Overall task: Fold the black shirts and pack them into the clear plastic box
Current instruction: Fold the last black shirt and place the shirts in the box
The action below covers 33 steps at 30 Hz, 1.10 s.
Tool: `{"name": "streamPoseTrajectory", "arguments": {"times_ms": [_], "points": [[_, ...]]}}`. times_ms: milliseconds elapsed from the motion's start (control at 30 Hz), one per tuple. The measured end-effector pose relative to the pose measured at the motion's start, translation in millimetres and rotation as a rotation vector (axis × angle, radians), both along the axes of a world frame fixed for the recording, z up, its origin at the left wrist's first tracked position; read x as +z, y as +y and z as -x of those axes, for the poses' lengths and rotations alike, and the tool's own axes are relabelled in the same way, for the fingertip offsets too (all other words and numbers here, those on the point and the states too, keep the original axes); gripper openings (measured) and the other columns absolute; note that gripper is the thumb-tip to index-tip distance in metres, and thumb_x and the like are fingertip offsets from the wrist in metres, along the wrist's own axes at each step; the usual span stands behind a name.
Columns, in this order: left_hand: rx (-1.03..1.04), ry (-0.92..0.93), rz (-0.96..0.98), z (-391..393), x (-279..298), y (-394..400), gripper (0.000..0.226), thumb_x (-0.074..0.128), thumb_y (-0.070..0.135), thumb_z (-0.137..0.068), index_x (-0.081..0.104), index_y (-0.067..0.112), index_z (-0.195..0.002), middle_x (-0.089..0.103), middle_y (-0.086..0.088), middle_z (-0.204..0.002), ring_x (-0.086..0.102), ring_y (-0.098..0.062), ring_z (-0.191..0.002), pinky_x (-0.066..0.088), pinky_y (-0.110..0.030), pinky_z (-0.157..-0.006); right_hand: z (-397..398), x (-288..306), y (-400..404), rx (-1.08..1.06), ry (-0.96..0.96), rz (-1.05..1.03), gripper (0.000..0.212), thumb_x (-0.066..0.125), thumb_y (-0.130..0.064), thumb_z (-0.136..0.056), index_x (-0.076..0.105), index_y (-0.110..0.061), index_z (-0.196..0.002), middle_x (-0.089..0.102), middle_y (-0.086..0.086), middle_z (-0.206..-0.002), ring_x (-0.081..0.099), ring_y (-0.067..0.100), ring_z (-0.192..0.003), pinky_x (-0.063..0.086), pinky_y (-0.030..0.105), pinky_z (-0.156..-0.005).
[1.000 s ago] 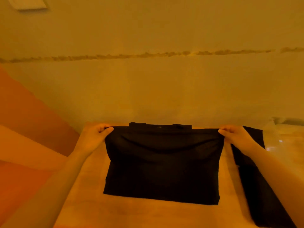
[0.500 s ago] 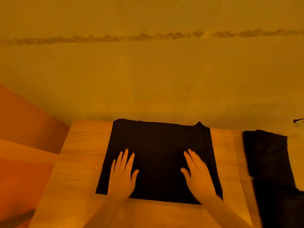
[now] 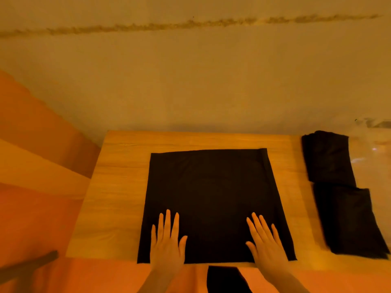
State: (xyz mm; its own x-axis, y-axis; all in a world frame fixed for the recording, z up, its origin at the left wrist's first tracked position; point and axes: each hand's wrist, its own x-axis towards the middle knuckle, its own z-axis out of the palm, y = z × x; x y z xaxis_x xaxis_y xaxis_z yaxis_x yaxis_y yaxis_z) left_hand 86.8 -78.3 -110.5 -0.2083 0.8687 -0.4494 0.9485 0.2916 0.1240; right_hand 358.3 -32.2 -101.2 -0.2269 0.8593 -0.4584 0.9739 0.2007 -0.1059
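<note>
I see a folded black shirt (image 3: pixel 213 199) lying flat on the wooden table (image 3: pixel 118 187), squared into a near-rectangle with its near edge along the table's front edge. At its far right corner a narrow strip of cloth is turned over. My left hand (image 3: pixel 167 244) and right hand (image 3: pixel 265 244) press flat on its near part, fingers straight. To the right, well apart from it, I see more black shirts (image 3: pixel 342 197) lying in a long dark heap. The clear plastic box (image 3: pixel 374 149) stands just beside them at the far right, blurred and faint.
</note>
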Motion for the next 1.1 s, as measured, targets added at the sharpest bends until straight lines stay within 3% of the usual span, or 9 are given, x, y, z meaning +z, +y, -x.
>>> {"name": "streamPoseTrajectory", "arguments": {"times_ms": [133,200,367,500,633,767,900,1033,1100], "points": [[0.044,-0.081,-0.150,16.6,11.4,5.0,0.068,0.005,0.054,-0.094,0.035,0.013,-0.140,0.038,-0.011,-0.144,0.025,-0.027,-0.136,0.019,-0.045,-0.113,2.7,27.0,16.6,-0.220,0.274,-0.101,0.056,0.039,-0.039,-0.096,0.021,-0.020,-0.146,0.019,-0.001,-0.154,0.006,0.010,-0.142,0.010,0.033,-0.117],[0.182,-0.188,-0.299,34.1,26.0,37.0,0.066,0.025,0.055,-0.093,0.030,0.011,-0.143,0.028,-0.009,-0.150,0.021,-0.024,-0.140,0.019,-0.042,-0.113,6.5,42.8,54.6,-0.463,0.454,-0.176,0.056,0.052,-0.030,-0.092,0.031,-0.017,-0.143,0.030,0.003,-0.150,0.027,0.017,-0.138,0.025,0.033,-0.111],[0.804,-0.605,-0.410,80.6,45.8,146.4,0.047,0.056,0.027,-0.091,0.045,0.015,-0.134,0.053,-0.005,-0.131,0.050,-0.022,-0.120,0.042,-0.037,-0.100,11.6,52.4,168.3,-0.818,0.522,-0.147,0.044,0.054,-0.033,-0.092,0.047,-0.013,-0.130,0.058,0.010,-0.118,0.057,0.027,-0.101,0.045,0.035,-0.080],[0.837,-0.568,-0.372,95.5,28.6,191.2,0.039,0.061,0.026,-0.088,0.057,0.009,-0.122,0.061,-0.006,-0.119,0.056,-0.022,-0.111,0.042,-0.027,-0.088,12.6,31.5,212.0,-0.882,0.584,-0.114,0.043,0.057,-0.029,-0.090,0.050,-0.007,-0.126,0.058,0.012,-0.116,0.056,0.030,-0.103,0.044,0.034,-0.077],[0.809,-0.434,-0.431,94.6,17.4,208.4,0.028,0.059,0.026,-0.090,0.063,0.007,-0.109,0.065,-0.008,-0.105,0.058,-0.020,-0.092,0.041,-0.026,-0.074,3.9,18.4,229.2,-0.884,0.612,-0.155,0.017,0.057,-0.026,-0.091,0.056,-0.009,-0.095,0.056,0.007,-0.077,0.054,0.027,-0.071,0.040,0.030,-0.054],[0.706,-0.374,-0.561,98.3,11.8,217.0,0.023,0.052,0.025,-0.094,0.062,0.006,-0.102,0.061,-0.009,-0.090,0.056,-0.022,-0.082,0.040,-0.030,-0.068,-8.1,19.6,241.5,-0.940,0.611,-0.203,0.030,0.062,-0.024,-0.088,0.059,-0.008,-0.113,0.061,0.007,-0.102,0.057,0.025,-0.088,0.047,0.034,-0.071],[0.511,-0.272,-0.628,99.2,5.1,233.3,0.021,0.051,0.022,-0.094,0.058,0.006,-0.105,0.061,-0.010,-0.094,0.059,-0.029,-0.091,0.047,-0.039,-0.073,-6.1,16.6,247.3,-0.789,0.502,-0.333,0.035,0.059,-0.020,-0.090,0.054,-0.006,-0.121,0.057,0.014,-0.120,0.056,0.024,-0.093,0.046,0.032,-0.073],[0.155,-0.026,-0.714,55.3,4.7,217.6,0.038,0.049,0.024,-0.090,0.052,0.004,-0.121,0.053,-0.018,-0.125,0.046,-0.038,-0.116,0.037,-0.049,-0.097,30.0,11.9,219.6,-0.263,0.376,-0.554,0.047,0.058,-0.011,-0.088,0.046,-0.002,-0.132,0.049,0.017,-0.134,0.048,0.034,-0.119,0.041,0.042,-0.097],[-0.124,-0.055,-0.533,17.5,5.0,194.4,0.056,0.036,0.039,-0.091,0.039,0.010,-0.138,0.036,-0.013,-0.146,0.031,-0.032,-0.135,0.023,-0.045,-0.110,56.1,1.7,195.3,0.031,0.287,-0.461,0.055,0.056,-0.023,-0.088,0.039,-0.007,-0.138,0.040,0.013,-0.143,0.036,0.030,-0.134,0.030,0.043,-0.107]]}}
